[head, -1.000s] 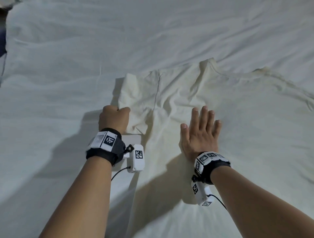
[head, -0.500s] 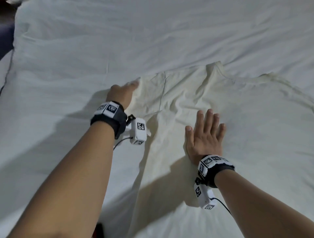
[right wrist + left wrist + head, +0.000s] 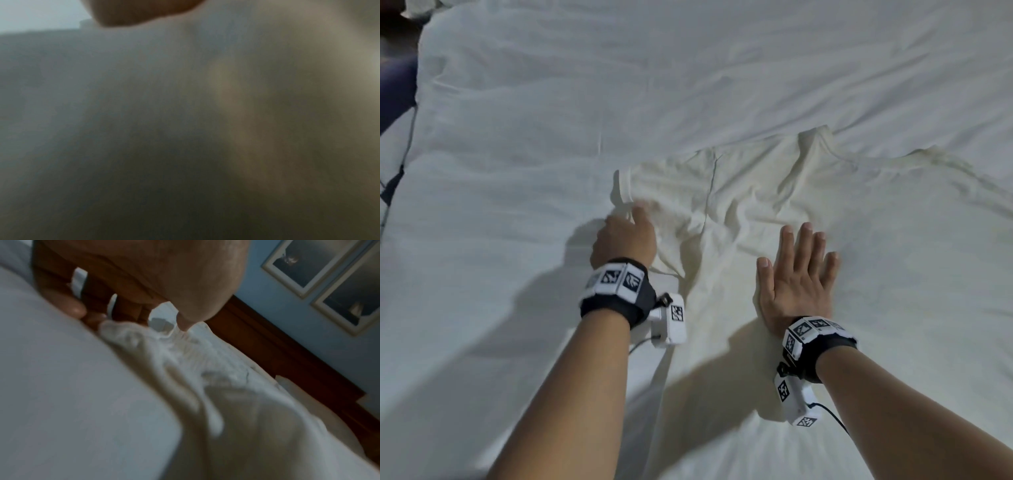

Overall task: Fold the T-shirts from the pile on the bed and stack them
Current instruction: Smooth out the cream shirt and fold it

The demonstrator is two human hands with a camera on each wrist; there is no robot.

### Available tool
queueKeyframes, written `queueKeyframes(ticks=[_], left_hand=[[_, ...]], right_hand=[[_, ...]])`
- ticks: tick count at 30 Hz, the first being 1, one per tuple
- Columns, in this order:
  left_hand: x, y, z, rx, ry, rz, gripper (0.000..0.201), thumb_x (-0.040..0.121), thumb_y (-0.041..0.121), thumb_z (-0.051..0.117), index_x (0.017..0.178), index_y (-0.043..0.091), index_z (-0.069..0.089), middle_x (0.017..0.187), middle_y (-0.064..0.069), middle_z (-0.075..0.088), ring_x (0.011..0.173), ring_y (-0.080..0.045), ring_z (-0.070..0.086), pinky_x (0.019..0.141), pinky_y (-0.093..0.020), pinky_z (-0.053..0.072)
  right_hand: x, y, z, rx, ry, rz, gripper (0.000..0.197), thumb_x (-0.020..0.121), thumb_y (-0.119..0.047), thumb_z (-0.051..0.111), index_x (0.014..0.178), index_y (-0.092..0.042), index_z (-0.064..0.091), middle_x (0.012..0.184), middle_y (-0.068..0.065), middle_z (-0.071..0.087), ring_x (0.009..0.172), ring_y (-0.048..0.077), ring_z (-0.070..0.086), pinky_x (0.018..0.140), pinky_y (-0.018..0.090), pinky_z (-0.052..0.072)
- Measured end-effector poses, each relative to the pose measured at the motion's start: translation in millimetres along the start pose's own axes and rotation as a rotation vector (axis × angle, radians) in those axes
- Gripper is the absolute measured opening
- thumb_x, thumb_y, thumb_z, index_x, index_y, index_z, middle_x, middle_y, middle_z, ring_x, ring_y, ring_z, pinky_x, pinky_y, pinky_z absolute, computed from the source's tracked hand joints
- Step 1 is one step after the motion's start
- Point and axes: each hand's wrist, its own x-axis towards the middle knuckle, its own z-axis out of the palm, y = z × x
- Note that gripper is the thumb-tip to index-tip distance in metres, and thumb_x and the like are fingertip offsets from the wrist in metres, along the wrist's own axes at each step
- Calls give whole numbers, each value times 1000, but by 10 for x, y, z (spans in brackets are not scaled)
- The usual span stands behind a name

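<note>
A cream T-shirt (image 3: 859, 240) lies spread on the bed, collar away from me, with wrinkles around its left sleeve (image 3: 664, 185). My left hand (image 3: 625, 236) is at that sleeve's outer hem and is blurred by motion. In the left wrist view its fingers (image 3: 74, 309) reach down and touch the sleeve hem (image 3: 127, 335). The thumb stands apart from them and nothing is pinched. My right hand (image 3: 798, 277) lies flat, fingers straight, and presses on the shirt's chest. The right wrist view shows only blurred cloth (image 3: 267, 113).
A white bed sheet (image 3: 619, 85) covers the whole bed. The bed's left edge (image 3: 414, 113) runs along a dark floor strip. The left wrist view shows a wooden headboard (image 3: 287, 353) and framed pictures (image 3: 308, 264) on a blue wall.
My left hand gripped the folded-in sleeve, carried it outward and away, spread it flat, then loosened its fingers and drew back a little. The right hand stayed flat on the shirt.
</note>
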Motion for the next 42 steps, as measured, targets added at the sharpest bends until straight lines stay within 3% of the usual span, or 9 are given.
queueKeyframes(ticks=[6, 11, 14, 17, 20, 25, 30, 32, 42], left_hand=[[-14, -295, 183, 90, 214, 108, 48, 111, 40, 23, 128, 12, 57, 107, -19, 70, 98, -42, 66, 78, -44, 46], [-30, -48, -19, 179, 247, 49, 47, 108, 42, 34, 136, 5, 40, 136, -26, 52, 122, -46, 53, 88, -52, 44], [-359, 401, 99, 404, 205, 527, 64, 107, 46, 25, 160, 14, 13, 167, -22, 13, 153, -43, 15, 116, -62, 25], [-515, 641, 490, 651, -117, 1061, 67, 106, 55, 13, 163, 27, -7, 169, -6, -20, 156, -30, -18, 124, -62, -1], [-84, 629, 565, 762, -241, 1010, 70, 102, 65, 4, 160, 32, -17, 165, 5, -31, 153, -19, -27, 123, -60, -11], [355, 798, 401, 761, -61, 741, 70, 100, 65, 1, 158, 32, -22, 167, -3, -27, 154, -33, -22, 119, -66, -12], [-157, 1258, 773, 802, -127, 1321, 65, 105, 58, 13, 161, 35, -12, 169, -5, -19, 157, -29, -15, 123, -63, -5], [-119, 1349, 894, 900, -193, 1364, 63, 105, 60, 7, 160, 38, -13, 169, -1, -20, 157, -25, -16, 123, -62, -4], [227, 1659, 618, 828, -87, 954, 68, 106, 56, 10, 162, 25, -14, 169, -4, -22, 155, -30, -21, 122, -63, -10]], right_hand=[[-3, -6, -2, 13, -7, 2, 69, 104, -57, 8, 162, -24, -10, 168, 4, -22, 152, 20, -28, 123, 52, -14], [-4, -1, 3, 26, 1, 0, 69, 104, -56, 9, 162, -24, -11, 168, 4, -23, 151, 20, -29, 123, 52, -14], [0, 4, 0, 27, -6, -7, 69, 104, -56, 9, 161, -24, -12, 167, 3, -25, 151, 19, -31, 123, 52, -14], [-3, 5, -16, 27, -8, -15, 69, 105, -56, 10, 162, -23, -10, 168, 4, -23, 151, 20, -30, 123, 52, -13], [-2, 14, -26, 32, -8, -16, 68, 105, -56, 11, 162, -24, -10, 168, 4, -23, 151, 21, -30, 123, 52, -13], [12, 17, -29, 31, -24, -18, 69, 105, -56, 10, 161, -24, -12, 167, 4, -25, 150, 20, -32, 122, 52, -15], [26, 7, -41, 31, -33, -7, 70, 104, -55, 11, 162, -22, -12, 167, 4, -25, 150, 20, -33, 122, 52, -16], [28, 11, -40, 35, -36, -11, 70, 105, -55, 11, 161, -21, -13, 167, 4, -26, 150, 20, -33, 122, 52, -15], [35, 30, -2, 70, -54, -9, 71, 105, -53, 13, 161, -19, -14, 166, 4, -27, 149, 21, -35, 122, 52, -16]])
